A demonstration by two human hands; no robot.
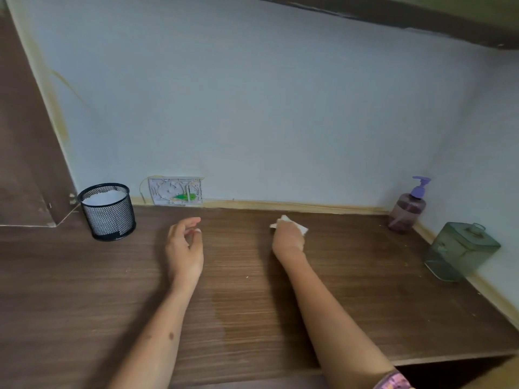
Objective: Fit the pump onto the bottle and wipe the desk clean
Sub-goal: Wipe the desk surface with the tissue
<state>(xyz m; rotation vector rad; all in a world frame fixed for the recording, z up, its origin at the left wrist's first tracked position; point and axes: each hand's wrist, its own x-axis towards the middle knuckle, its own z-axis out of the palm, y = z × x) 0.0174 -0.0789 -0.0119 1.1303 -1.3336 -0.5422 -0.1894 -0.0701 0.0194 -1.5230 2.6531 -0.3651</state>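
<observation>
A brown wooden table (252, 304) meets a pale blue wall. At centre, the right hand (288, 240) grips a white tissue (300, 227) pressed against the table. The left hand (184, 248) hovers beside it, fingers loosely curled and holding nothing. The purple pump bottle (408, 211), pump fitted, stands at far right. A black mesh cup (108, 213) sits at left.

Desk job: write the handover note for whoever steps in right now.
Left hand: over the desk, fingers loosely curled, holding nothing.
Right hand: grips a white tissue and presses it to the desk, near the back wall.
Bottle: upright in the back right corner, purple pump already on it.
Done: pump looks fitted.
Left: wiping is under way; a damp-looking patch shows on the near middle of the desk. Cover that and the rest of the surface.
</observation>
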